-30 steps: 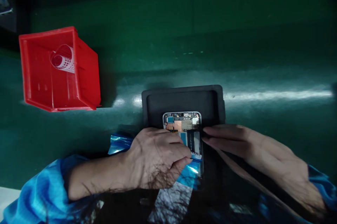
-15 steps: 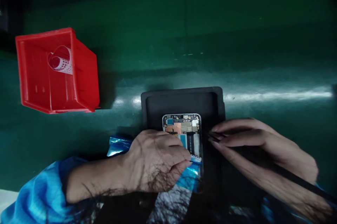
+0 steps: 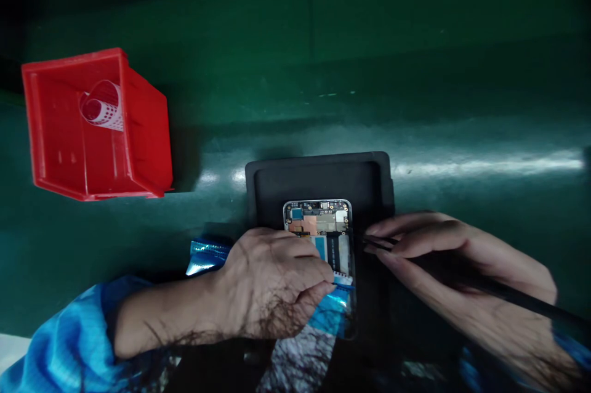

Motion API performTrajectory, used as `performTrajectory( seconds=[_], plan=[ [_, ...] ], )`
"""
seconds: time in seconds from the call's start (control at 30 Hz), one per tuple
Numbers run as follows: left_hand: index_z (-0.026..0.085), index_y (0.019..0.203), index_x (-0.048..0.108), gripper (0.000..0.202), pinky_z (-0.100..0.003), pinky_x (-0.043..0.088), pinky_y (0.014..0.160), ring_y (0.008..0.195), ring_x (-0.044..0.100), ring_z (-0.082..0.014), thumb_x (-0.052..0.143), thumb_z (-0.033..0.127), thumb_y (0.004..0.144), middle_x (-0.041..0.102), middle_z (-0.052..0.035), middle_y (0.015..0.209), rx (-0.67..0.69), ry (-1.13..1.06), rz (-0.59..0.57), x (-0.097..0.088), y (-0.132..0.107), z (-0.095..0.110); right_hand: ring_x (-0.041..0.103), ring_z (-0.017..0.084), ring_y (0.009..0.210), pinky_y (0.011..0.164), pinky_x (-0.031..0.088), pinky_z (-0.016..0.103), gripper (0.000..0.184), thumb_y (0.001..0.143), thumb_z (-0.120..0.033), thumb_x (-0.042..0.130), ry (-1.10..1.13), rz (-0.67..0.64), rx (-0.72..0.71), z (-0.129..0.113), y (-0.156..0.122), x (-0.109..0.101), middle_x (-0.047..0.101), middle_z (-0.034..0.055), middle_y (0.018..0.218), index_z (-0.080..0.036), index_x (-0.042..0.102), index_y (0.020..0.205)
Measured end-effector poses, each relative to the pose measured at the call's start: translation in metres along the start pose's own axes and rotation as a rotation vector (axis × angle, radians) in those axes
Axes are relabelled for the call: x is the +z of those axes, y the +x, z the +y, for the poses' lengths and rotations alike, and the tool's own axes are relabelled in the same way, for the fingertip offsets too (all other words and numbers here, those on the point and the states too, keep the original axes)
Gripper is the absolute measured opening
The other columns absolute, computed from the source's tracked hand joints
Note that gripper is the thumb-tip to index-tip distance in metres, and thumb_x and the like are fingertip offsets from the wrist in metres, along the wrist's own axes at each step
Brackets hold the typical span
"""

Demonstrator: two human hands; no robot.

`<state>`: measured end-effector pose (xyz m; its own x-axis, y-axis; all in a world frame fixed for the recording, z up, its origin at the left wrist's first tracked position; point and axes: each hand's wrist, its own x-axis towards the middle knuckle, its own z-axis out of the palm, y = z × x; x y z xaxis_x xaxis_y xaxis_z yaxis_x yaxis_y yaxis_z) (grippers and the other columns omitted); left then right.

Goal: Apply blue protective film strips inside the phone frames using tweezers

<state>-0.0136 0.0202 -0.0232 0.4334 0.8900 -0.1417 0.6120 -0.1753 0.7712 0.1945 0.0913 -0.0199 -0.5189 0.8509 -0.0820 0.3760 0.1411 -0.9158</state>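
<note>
An opened smartphone (image 3: 321, 220) with bare circuitry at its far end lies in a black tray (image 3: 318, 174). My left hand (image 3: 281, 282) rests over the phone's left side, its thumb and forefinger pinched together at the edge of a shiny blue film strip (image 3: 335, 310). More blue foil sticks out to the left of this hand, and its palm hides part of the phone. Right of the phone, my right hand (image 3: 462, 263) is closed around black tweezers (image 3: 385, 243). The tweezers' tips point toward the phone's right edge, where dark surroundings make them hard to see.
A red plastic bin (image 3: 145, 128) with a curled, perforated white strip (image 3: 111, 114) inside stands at the left on the green table surface (image 3: 277, 72). A pale band (image 3: 300, 359) lies below the phone. Dark hair strands cross the lower view.
My right hand has turned slightly, and the tweezers' prongs show more clearly. The left hand stays at the same spot on the phone. The whole view has shifted slightly.
</note>
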Motion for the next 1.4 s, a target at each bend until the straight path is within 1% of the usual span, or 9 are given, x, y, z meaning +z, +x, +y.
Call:
performTrajectory(
  seconds=[0.1,0.2,0.4,0.53,0.67,0.83,0.97,1.2,1.4],
  plan=[
    [0.024,0.081,0.06,0.014,-0.026,0.043,0.063,0.066,0.056,-0.0091,0.046,0.028,0.081,0.062,0.0055,0.074,0.008,0.002,-0.002,-0.0002,-0.0002,-0.0001,0.064,0.018,0.077,0.063,0.055,0.028,0.02,0.065,-0.01,0.065,-0.024,0.005,-0.046,0.0005,0.0001,0.001,0.066,-0.0003,0.083,-0.026,0.058,0.073],
    [0.024,0.08,0.06,0.014,-0.027,0.043,0.062,0.066,0.056,-0.0096,0.047,0.028,0.08,0.062,0.0051,0.073,0.001,0.004,-0.003,-0.0008,0.0002,0.0007,0.064,0.016,0.078,0.063,0.054,0.026,0.021,0.064,-0.006,0.064,-0.059,-0.006,-0.107,0.0018,-0.0007,0.0015,0.065,0.0002,0.086,-0.024,0.058,0.073],
    [0.024,0.08,0.06,0.013,-0.026,0.042,0.063,0.066,0.055,-0.0084,0.047,0.028,0.08,0.061,0.0068,0.073,0.006,0.025,0.015,-0.0018,0.0008,0.0021,0.063,0.014,0.08,0.064,0.054,0.023,0.02,0.066,-0.007,0.063,-0.108,-0.054,-0.102,0.0001,-0.0007,0.0008,0.064,-0.0005,0.088,-0.024,0.058,0.075],
    [0.024,0.08,0.059,0.013,-0.025,0.042,0.063,0.066,0.055,-0.0079,0.047,0.028,0.081,0.062,0.0073,0.074,0.014,0.024,-0.003,-0.0028,0.0009,0.0024,0.063,0.012,0.081,0.067,0.053,0.019,0.016,0.068,-0.011,0.061,-0.183,-0.077,-0.119,-0.0022,-0.0016,0.0005,0.063,-0.0003,0.092,-0.023,0.058,0.076],
    [0.025,0.081,0.058,0.014,-0.025,0.042,0.062,0.068,0.056,-0.0079,0.046,0.029,0.082,0.062,0.0078,0.075,-0.01,0.017,-0.007,-0.0029,0.0012,0.0022,0.061,0.013,0.084,0.071,0.052,0.021,0.017,0.068,-0.009,0.061,-0.176,-0.132,-0.14,-0.0011,-0.0018,0.0006,0.06,0.0014,0.097,-0.022,0.058,0.079],
    [0.025,0.08,0.058,0.013,-0.025,0.042,0.062,0.067,0.055,-0.0074,0.046,0.029,0.082,0.061,0.0081,0.074,-0.009,0.019,-0.011,-0.0022,0.0014,0.002,0.06,0.014,0.083,0.066,0.052,0.025,0.019,0.065,-0.008,0.063,-0.14,-0.087,-0.132,0.0005,0.0011,0.0015,0.057,0.0008,0.095,-0.023,0.058,0.075],
    [0.025,0.081,0.058,0.013,-0.025,0.042,0.062,0.067,0.055,-0.0075,0.045,0.028,0.082,0.061,0.0078,0.075,-0.006,0.015,-0.016,-0.0026,0.0018,0.0021,0.059,0.014,0.082,0.065,0.053,0.025,0.019,0.065,-0.009,0.063,-0.187,-0.104,-0.105,-0.0028,0.0,0.0017,0.057,0.0005,0.097,-0.023,0.058,0.076],
    [0.025,0.081,0.058,0.013,-0.025,0.042,0.063,0.068,0.055,-0.0074,0.046,0.03,0.082,0.061,0.008,0.075,0.002,0.018,-0.005,-0.0021,0.0014,0.0011,0.061,0.014,0.08,0.063,0.052,0.024,0.02,0.065,-0.008,0.063,-0.192,-0.089,-0.156,-0.0012,-0.0013,-0.0017,0.058,0.001,0.094,-0.024,0.059,0.077],
    [0.025,0.08,0.058,0.013,-0.025,0.042,0.062,0.067,0.055,-0.0073,0.046,0.028,0.081,0.061,0.008,0.074,0.005,0.029,-0.003,-0.0026,0.002,0.0014,0.061,0.016,0.082,0.063,0.053,0.027,0.018,0.065,-0.009,0.062,-0.221,-0.078,-0.148,-0.0017,-0.0003,-0.0002,0.058,0.0029,0.095,-0.024,0.059,0.076]
  ],
)
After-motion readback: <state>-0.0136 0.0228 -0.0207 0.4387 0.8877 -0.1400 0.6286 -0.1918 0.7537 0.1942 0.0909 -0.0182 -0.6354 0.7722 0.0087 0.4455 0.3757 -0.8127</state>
